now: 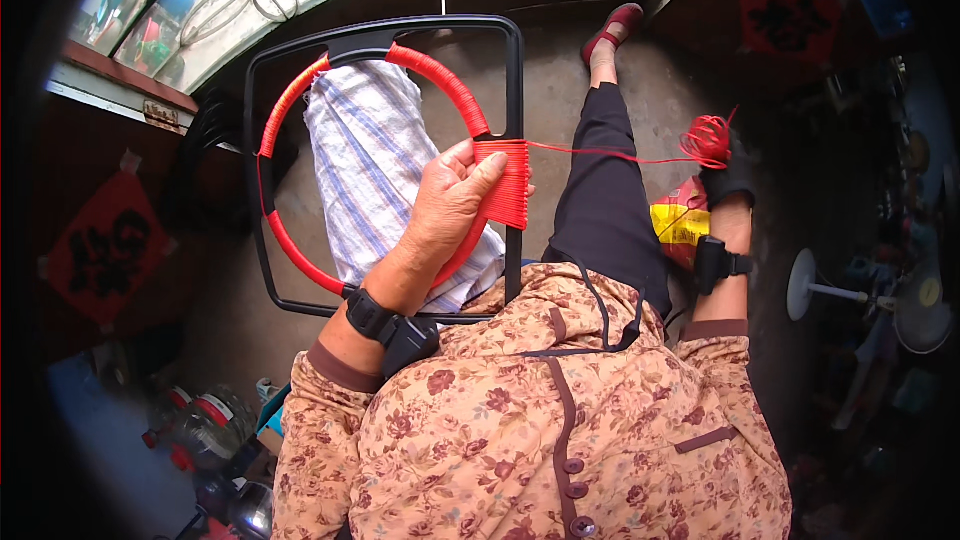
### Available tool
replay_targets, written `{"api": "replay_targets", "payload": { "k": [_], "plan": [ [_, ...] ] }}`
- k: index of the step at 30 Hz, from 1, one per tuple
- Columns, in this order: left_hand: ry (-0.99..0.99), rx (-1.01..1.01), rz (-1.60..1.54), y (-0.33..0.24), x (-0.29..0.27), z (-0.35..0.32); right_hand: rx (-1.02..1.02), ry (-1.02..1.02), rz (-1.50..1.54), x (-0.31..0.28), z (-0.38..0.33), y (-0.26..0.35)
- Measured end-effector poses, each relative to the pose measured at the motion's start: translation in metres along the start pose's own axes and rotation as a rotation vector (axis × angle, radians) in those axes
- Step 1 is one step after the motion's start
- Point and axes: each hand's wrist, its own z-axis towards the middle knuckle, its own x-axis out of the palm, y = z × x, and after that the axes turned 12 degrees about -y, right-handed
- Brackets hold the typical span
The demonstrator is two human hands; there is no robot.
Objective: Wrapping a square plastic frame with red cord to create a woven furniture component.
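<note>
Over lap, on striped cloth [370, 160]: black frame [515, 90] w/ red-wrapped ring [440, 80]. L hand [450, 205] clamped on ring at wound red cord block [508, 185]. Cord strand [600, 152] taut across to R hand [728, 175], black-gloved, closed on red cord bundle [707, 137]. Yellow bag [680, 223] just below R hand.

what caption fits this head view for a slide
Left hand grips red cord-wrapped ring on black frame; right hand holds red cord bundle.

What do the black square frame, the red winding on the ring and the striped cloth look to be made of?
Black frame: probably moulded plastic, smooth with a dull sheen, though coated metal is possible. Red winding: thin glossy cord, likely plastic, laid in tight ribbed turns. Striped cloth: soft woven fabric, matte and creased.
</note>
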Motion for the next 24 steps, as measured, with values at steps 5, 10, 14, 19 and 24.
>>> {"api": "replay_targets", "payload": {
  "k": [5,10,14,19,24],
  "plan": [
    [-0.04,0.04,-0.022,0.002,0.0,0.003,-0.059,-0.141,0.28,0.002,0.005,-0.069],
    [-0.26,0.123,-0.057,0.007,-0.005,0.008,-0.025,0.069,0.358,-0.008,-0.017,0.022],
    [-0.3,0.157,0.045,0.011,-0.008,0.01,-0.403,0.634,0.666,0.002,-0.046,0.147],
    [-0.245,0.07,0.045,0.012,-0.01,0.01,0.294,0.974,1.227,0.023,-0.059,0.236],
    [-0.152,0.013,-0.105,0.011,-0.013,0.01,0.26,0.788,1.693,0.036,-0.037,0.243]
  ]
}}
